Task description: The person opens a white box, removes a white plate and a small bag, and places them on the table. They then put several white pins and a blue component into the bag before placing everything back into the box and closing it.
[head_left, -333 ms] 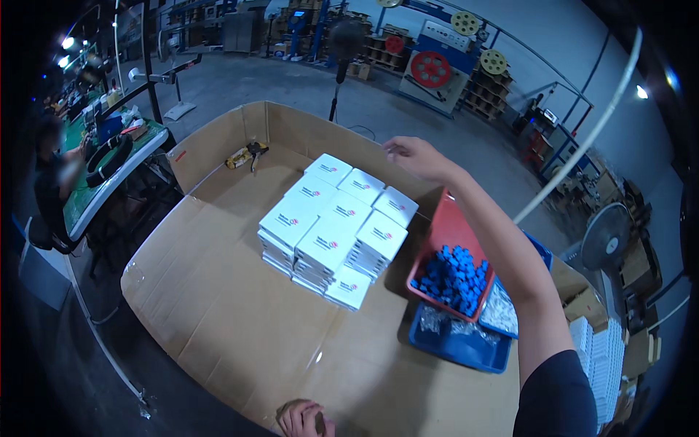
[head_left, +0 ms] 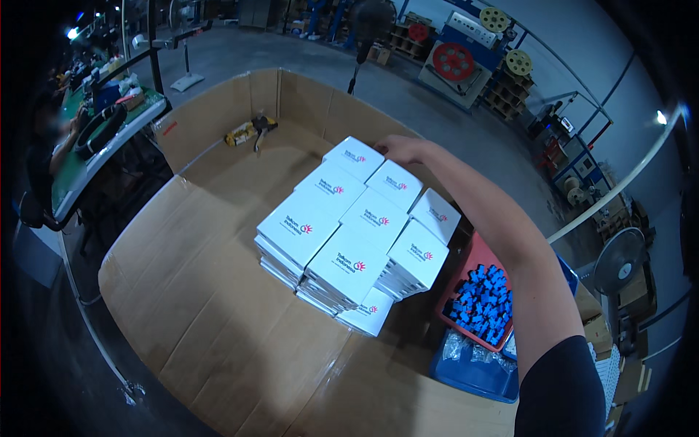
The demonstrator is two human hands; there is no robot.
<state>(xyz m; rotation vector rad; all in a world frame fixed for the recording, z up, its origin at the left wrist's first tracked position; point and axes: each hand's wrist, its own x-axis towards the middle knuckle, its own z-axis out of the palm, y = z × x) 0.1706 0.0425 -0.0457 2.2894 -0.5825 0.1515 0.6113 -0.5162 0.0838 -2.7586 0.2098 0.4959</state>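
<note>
Several white square boxes stand in tight stacks on a big flattened cardboard sheet. My right hand reaches across to the far side of the stacks. Its fingers curl over the back edge of the rearmost top box, and my right forearm crosses above the right-hand stacks. My left hand is out of the picture.
A red tray of small blue parts sits right of the stacks, on a blue tray with clear bags. A yellow tape dispenser lies by the raised cardboard back wall. A person works at a green bench, far left. A fan stands right.
My right hand has come down from above the stacks onto the rearmost top box. My left hand, seen at the bottom edge before, has left the view. My head has moved closer.
</note>
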